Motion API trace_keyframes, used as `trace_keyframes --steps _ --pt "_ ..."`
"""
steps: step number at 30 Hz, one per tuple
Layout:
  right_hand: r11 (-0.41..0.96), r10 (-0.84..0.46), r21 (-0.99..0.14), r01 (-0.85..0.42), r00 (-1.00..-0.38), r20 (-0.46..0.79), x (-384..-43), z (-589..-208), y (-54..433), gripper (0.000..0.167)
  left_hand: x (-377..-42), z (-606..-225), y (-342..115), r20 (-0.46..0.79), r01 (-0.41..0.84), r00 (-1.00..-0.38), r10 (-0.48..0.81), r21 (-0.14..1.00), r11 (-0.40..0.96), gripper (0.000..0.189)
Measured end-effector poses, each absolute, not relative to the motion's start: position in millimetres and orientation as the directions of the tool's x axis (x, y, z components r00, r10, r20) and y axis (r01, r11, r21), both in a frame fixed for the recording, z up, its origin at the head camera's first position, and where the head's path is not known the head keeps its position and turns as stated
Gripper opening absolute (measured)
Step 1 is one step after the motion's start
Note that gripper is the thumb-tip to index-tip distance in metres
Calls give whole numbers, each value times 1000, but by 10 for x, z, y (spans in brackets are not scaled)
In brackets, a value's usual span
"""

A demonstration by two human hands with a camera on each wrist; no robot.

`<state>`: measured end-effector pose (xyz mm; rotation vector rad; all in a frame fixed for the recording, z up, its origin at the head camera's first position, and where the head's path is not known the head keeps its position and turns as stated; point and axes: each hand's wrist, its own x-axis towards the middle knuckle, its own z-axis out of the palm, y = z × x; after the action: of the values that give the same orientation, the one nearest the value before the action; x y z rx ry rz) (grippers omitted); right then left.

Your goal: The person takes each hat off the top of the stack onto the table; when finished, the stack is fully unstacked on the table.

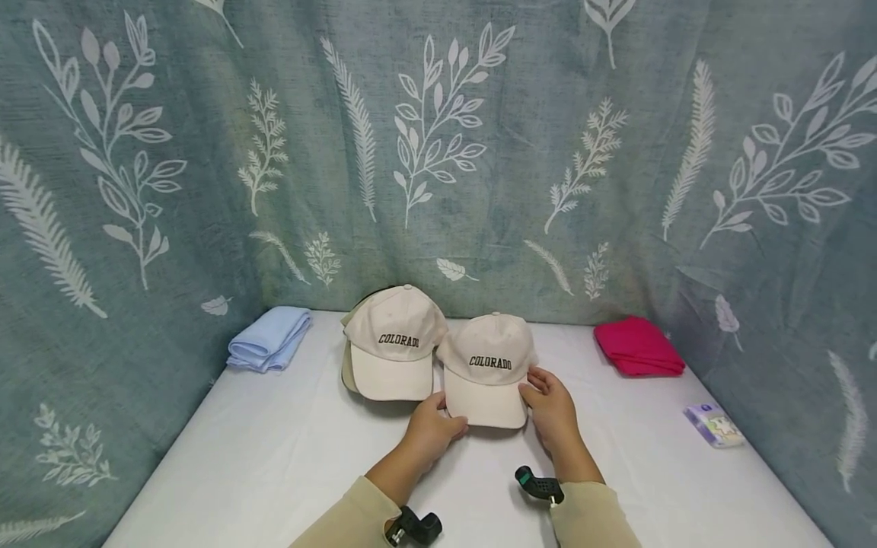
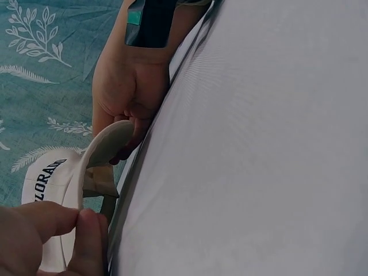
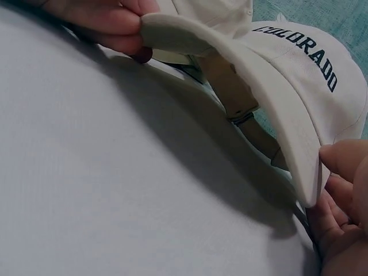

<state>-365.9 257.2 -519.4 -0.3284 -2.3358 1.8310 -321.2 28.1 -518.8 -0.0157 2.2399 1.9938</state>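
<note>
Cream fabric, lettered COLORADO: held cap (image 1: 488, 346) is immed. R of ref. cap (image 1: 396, 331), same colour & lettering; contact betw. the two can't be confirmed. Held cap's front faces wearer of cams, brim raised off white tabletop (image 1: 274, 449), shadow beneath.

L hand (image 1: 433, 426): forearm angled fwd & inward, hand just nearside of ref. cap, toward its R edge. Thumb & forefinger close tog., pinching L edge of held cap's brim; remaining fingers partly hidden.

R hand (image 1: 551, 403): forearm angled fwd & slightly inward, hand farther R of ref. cap, beyond held cap. Narrow grip: thumb at R edge of brim, other fingers curled below/behind it.

Surroundings, rel. to ref. cap: khaki cap (image 1: 348, 373) directly behind, mostly covered; folded lt. blue cloth (image 1: 269, 340) to L; folded red cloth (image 1: 637, 348) well to R; small purple/white pkt. (image 1: 714, 425) farther R & nearer; leaf-print curtain (image 1: 438, 259) at rear.
</note>
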Motion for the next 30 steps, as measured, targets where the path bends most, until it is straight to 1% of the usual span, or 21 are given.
trace_keyframes --steps 8,13,18,25,30 --pt "266 244 -959 95 -969 -29 -3665 -5174 2549 60 -3208 -5194 237 -81 -78 -997 5 968 238 69" --pt "292 221 -952 96 -975 -30 -3654 -5163 2553 64 -3189 -5179 228 -88 -83 -996 11 967 241 68" --pt "330 192 -940 82 -981 -18 -3672 -5156 2542 65 -3189 -5161 230 -85 -77 -996 23 971 226 65" --pt "387 155 -916 103 -987 -46 -3686 -5179 2553 62 -3179 -5188 209 -121 -116 -992 35 986 121 63" --pt "397 150 -913 94 -988 -36 -3680 -5176 2561 61 -3187 -5190 203 -124 -122 -992 26 990 74 51"
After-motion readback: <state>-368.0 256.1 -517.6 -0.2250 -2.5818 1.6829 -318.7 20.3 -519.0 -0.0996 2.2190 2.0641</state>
